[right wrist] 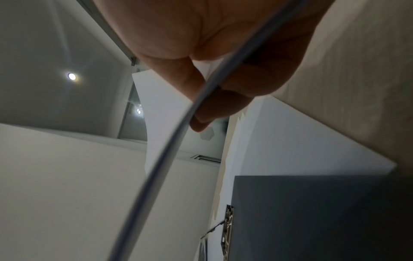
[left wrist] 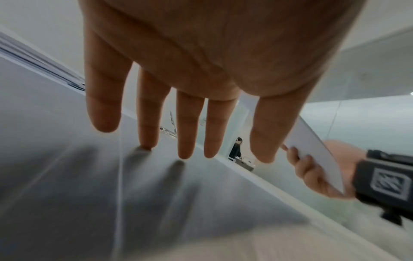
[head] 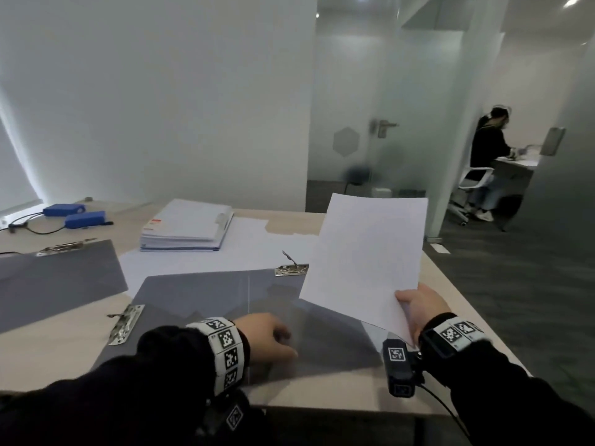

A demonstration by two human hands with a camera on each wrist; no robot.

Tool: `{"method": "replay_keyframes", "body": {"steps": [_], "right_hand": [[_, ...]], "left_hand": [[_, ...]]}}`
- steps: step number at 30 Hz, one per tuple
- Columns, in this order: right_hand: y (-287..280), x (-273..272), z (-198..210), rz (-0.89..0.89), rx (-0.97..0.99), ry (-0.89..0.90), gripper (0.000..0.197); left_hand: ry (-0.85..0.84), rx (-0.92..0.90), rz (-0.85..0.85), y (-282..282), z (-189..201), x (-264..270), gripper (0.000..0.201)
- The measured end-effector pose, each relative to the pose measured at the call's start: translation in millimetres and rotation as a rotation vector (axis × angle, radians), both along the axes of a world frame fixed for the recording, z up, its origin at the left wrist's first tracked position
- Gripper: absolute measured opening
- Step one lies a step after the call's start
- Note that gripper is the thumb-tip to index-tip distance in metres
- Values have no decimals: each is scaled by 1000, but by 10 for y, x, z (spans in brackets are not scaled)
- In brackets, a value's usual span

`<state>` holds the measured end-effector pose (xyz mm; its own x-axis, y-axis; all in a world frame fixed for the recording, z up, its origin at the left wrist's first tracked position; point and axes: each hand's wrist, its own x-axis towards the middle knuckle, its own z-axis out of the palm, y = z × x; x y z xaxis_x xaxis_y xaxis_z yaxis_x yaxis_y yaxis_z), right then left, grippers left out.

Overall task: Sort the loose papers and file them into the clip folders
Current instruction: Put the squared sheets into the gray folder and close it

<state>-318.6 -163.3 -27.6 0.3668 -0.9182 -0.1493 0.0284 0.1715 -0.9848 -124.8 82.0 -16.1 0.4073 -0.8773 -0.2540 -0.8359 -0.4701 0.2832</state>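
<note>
An open grey clip folder (head: pixel 199 294) lies in front of me, one metal clip (head: pixel 126 323) at its left edge and a second clip (head: pixel 291 270) at its far edge. My left hand (head: pixel 285 341) rests with straight fingers (left wrist: pixel 185 150) on the folder's translucent sheet (left wrist: pixel 67 176). My right hand (head: pixel 418 304) pinches the lower corner of a few white sheets (head: pixel 363 259), tilted up above the folder's right side. In the right wrist view the thumb and fingers (right wrist: pixel 201 109) clamp the sheets' edge (right wrist: pixel 170 155).
A second grey folder (head: pixel 58 278) with its clip (head: pixel 64 247) lies at the left. A thick paper stack (head: pixel 186 226) sits behind, on loose white sheets (head: pixel 209 262). Two blue devices (head: pixel 74 214) with cables are far left. A person (head: pixel 486 149) sits in the room beyond.
</note>
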Motion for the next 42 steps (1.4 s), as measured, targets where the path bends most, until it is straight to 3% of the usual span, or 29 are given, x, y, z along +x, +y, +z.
{"method": "replay_keyframes", "body": {"steps": [3,7,12,16,20,24,29,33,37,42], "right_hand": [[170,34,68,41,27,0,25],[296,81,56,140,26,99,25],[412,146,-57,281,65,180,32],[443,155,-70,434,72,298,44],[303,241,38,448,37,407,18],[83,496,89,437,-15,583,13],[-84,696,122,590,8,810,8],[-135,791,193,668,16,839,12],[-193,1042,173,562,-38,781,8],[-257,1272,-8,446,-44,647,35]], "left_hand": [[169,-143,139,-158,114,193,29],[856,-458,498,-368,204,417,24],[1170,-436,581,-595,144,745,27],[1057,-401,597,-695,-9,977,12],[1000,-282,576,-703,-227,1048,11],[1023,-239,572,-678,-306,1090,10],[999,-142,521,-628,-249,1226,10],[983,-96,490,-611,-281,1296,11],[987,-97,483,-626,-324,1308,11],[1002,-146,530,-598,-354,1328,8]]}}
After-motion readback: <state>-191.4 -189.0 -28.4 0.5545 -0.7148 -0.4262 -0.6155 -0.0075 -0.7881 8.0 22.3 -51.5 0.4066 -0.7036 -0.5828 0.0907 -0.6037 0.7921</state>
